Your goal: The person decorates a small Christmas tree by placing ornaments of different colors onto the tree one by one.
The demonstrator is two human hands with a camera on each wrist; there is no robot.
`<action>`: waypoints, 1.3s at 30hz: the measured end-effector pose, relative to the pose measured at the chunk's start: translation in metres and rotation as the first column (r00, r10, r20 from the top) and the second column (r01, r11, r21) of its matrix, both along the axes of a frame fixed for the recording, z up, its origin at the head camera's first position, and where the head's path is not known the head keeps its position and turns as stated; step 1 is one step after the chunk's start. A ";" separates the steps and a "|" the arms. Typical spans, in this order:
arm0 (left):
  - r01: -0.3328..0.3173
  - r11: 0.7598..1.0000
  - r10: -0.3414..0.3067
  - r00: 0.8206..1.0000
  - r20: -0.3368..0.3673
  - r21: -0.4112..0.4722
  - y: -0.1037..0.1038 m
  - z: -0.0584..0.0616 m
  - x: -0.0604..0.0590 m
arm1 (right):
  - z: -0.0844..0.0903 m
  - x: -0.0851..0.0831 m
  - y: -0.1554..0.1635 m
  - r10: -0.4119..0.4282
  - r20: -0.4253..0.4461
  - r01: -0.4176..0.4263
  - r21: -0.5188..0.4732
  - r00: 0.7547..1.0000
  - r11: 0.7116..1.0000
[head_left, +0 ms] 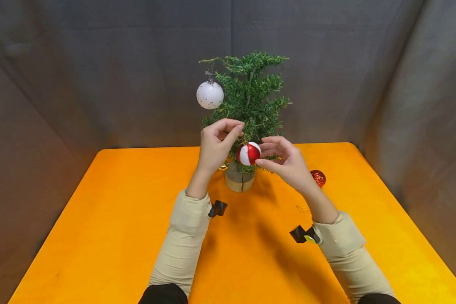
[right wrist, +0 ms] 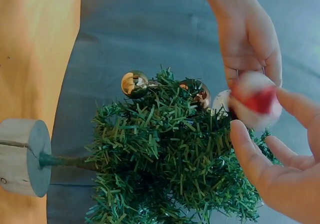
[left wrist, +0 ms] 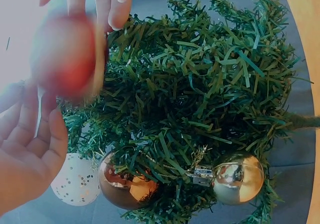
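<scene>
The red-and-white bauble hangs at 6 o'clock of the small tree, its cap and string pointing straight up; being round, it has no long axis. The left hand pinches the string above it with curled fingers. The right hand, at 3 o'clock, cups it with loose fingertips touching.
</scene>
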State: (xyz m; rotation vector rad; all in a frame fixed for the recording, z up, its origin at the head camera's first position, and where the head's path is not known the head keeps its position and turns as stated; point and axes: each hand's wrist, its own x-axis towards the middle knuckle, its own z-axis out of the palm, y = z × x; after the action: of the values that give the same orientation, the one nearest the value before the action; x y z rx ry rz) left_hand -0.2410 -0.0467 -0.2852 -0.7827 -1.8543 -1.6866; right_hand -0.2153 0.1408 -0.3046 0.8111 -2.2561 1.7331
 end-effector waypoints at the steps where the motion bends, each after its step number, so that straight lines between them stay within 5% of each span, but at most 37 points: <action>1: -0.002 1.000 0.002 1.000 0.003 -0.003 0.000 0.000 0.000 | 0.000 0.000 0.000 0.000 -0.005 0.000 0.019 1.000 1.000; 6: -0.024 0.999 0.024 1.000 0.006 -0.029 -0.001 0.000 0.000 | 0.003 0.000 -0.002 -0.015 -0.012 0.016 0.048 1.000 0.999; 10: -0.060 0.996 0.060 0.998 -0.004 -0.070 -0.003 0.000 -0.002 | 0.011 -0.003 -0.008 -0.076 -0.116 0.085 0.075 0.990 0.994; 20: -0.147 0.975 0.143 0.989 -0.035 -0.167 -0.006 0.002 -0.004 | 0.027 -0.015 -0.034 -0.183 -0.372 0.246 0.128 0.910 0.961; 39: -0.294 0.931 0.272 0.954 -0.126 -0.215 -0.006 0.008 -0.007 | 0.032 -0.030 -0.050 -0.281 -0.451 0.315 -0.001 0.847 0.949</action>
State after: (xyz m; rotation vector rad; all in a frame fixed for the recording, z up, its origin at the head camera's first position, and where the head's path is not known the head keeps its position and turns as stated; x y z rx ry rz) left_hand -0.2480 -0.0523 -0.2770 -0.6333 -2.0111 -1.2500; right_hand -0.2457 0.0903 -0.2730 0.7311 -2.0075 1.1851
